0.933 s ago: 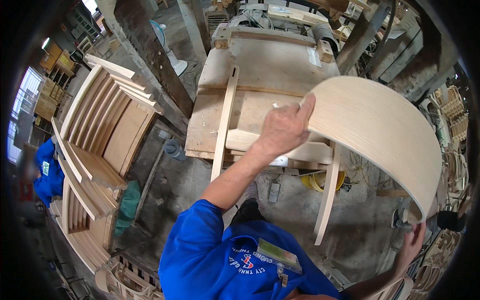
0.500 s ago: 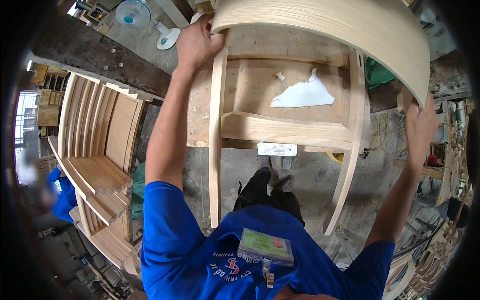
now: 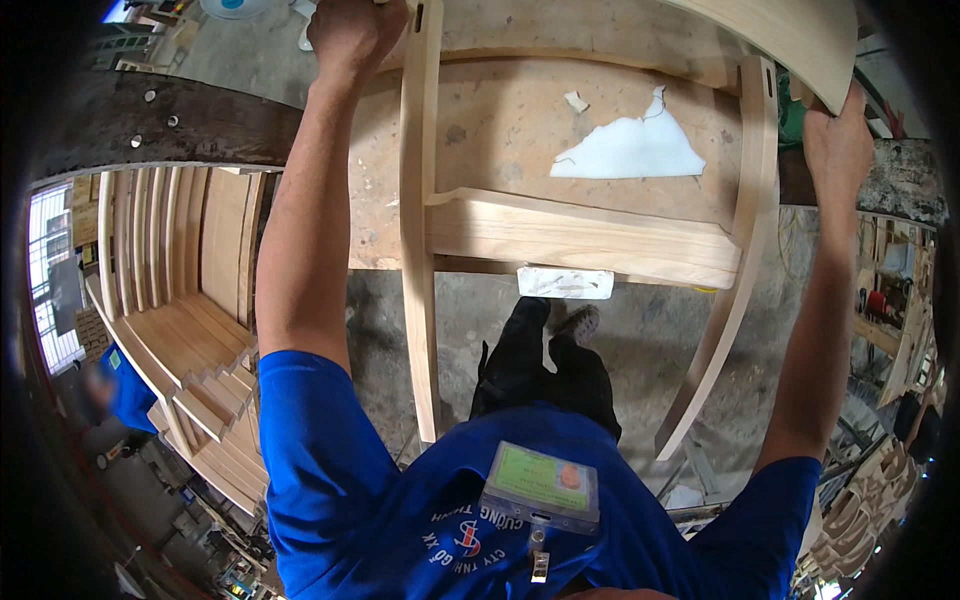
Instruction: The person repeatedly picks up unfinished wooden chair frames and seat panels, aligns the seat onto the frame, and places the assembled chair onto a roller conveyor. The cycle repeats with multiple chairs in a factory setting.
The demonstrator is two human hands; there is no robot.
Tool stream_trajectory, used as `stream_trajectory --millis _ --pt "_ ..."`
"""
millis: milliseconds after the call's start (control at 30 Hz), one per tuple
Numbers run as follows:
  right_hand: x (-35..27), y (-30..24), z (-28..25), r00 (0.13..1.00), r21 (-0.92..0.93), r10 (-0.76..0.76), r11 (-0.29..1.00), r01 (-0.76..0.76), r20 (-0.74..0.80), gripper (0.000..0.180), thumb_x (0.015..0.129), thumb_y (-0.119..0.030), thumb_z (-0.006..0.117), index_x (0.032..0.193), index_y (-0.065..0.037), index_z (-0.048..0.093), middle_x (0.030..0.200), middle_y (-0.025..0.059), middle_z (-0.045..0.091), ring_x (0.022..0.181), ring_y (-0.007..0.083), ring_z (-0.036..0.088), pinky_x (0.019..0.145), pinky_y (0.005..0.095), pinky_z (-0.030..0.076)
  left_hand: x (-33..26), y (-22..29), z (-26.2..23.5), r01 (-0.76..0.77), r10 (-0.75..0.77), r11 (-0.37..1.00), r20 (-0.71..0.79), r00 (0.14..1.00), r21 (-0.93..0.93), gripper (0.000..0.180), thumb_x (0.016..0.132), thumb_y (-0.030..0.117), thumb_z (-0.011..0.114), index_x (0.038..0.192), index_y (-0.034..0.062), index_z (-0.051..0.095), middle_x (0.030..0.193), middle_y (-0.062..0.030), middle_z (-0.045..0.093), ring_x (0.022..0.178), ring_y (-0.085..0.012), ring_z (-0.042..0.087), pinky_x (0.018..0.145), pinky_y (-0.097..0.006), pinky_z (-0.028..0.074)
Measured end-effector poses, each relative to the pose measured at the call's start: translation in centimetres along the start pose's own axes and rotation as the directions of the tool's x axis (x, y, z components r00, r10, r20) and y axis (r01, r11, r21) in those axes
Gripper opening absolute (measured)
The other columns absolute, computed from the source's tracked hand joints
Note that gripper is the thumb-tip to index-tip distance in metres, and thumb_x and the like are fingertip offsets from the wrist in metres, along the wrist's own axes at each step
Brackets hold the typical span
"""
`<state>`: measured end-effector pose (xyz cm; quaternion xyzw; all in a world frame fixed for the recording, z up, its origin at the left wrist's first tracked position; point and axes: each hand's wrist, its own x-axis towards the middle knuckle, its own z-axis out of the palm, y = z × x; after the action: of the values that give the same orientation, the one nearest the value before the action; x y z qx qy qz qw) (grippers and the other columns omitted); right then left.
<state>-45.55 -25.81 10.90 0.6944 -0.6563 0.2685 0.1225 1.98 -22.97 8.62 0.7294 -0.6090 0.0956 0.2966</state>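
Note:
My right hand (image 3: 838, 135) is closed around the right end of a pale curved wooden panel (image 3: 790, 35), which arches out past the top edge. At the upper left my left hand (image 3: 358, 35) is closed at the panel's other end, mostly cut off by the picture's edge. Below the panel lies a pale wooden chair frame on a worktable (image 3: 500, 110). Its left leg (image 3: 418, 200) and curved right leg (image 3: 745, 215) are joined by a crossrail (image 3: 580, 235). Each leg shows a dark slot near its far end, where the panel stands apart from the right leg.
A white foam scrap (image 3: 630, 148) lies on the worktable, and a small white block (image 3: 565, 283) sits at its near edge. To the left are stacked curved wooden parts (image 3: 190, 320), with a person in blue (image 3: 130, 390) beyond. A dark beam (image 3: 200, 120) runs behind.
Both hands have moved the curved panel farther away and up, so more of it is out of view. The slotted ends of both legs are now uncovered.

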Motion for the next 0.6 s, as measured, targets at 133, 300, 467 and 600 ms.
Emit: stream_trajectory --millis 133,300,467,600 --pt "-0.8 -0.4 0.9 0.998 0.013 0.040 0.999 -0.041 0.047 0.046 0.085 -0.018 0.060 0.128 -0.001 0.057 0.108 0.0326 0.070 0.105 0.0541 0.065 0.094 0.0562 0.050 -1.1 -0.7 0.3 0.015 -0.016 0.999 0.030 0.999 0.034 0.039 0.096 0.032 0.056 0.122 0.0051 0.064 0.101 -0.0308 0.071 0.101 -0.0500 0.067 0.085 -0.058 0.054" --pt "-0.9 1.4 1.7 0.999 0.016 0.004 1.000 -0.005 0.054 0.046 0.086 -0.019 0.059 0.128 -0.001 0.058 0.109 0.0324 0.070 0.104 0.0532 0.065 0.094 0.0560 0.050 -1.6 -0.4 0.9 0.028 -0.030 0.999 0.047 0.998 0.042 0.038 0.096 0.034 0.058 0.115 0.0017 0.063 0.097 -0.0310 0.071 0.098 -0.0503 0.068 0.083 -0.059 0.054" --pt "-0.6 2.4 2.3 0.999 0.015 -0.025 1.000 0.024 0.046 0.045 0.089 -0.022 0.060 0.129 -0.002 0.059 0.112 0.0321 0.069 0.106 0.0515 0.066 0.093 0.0541 0.052 -2.2 -0.1 0.9 0.002 -0.009 0.996 0.073 0.997 0.091 0.038 0.095 0.032 0.059 0.113 -0.0010 0.062 0.097 -0.0309 0.070 0.098 -0.0507 0.067 0.082 -0.058 0.054" --pt "-0.6 1.5 2.5 0.998 0.002 0.038 0.999 -0.038 0.045 0.046 0.090 -0.025 0.060 0.131 -0.004 0.059 0.114 0.0300 0.070 0.110 0.0505 0.065 0.095 0.0530 0.051 -2.3 -1.9 1.8 -0.079 0.077 0.995 0.036 0.996 0.058 0.035 0.092 0.025 0.064 0.115 -0.0016 0.061 0.103 -0.0316 0.069 0.102 -0.0505 0.066 0.085 -0.057 0.054"
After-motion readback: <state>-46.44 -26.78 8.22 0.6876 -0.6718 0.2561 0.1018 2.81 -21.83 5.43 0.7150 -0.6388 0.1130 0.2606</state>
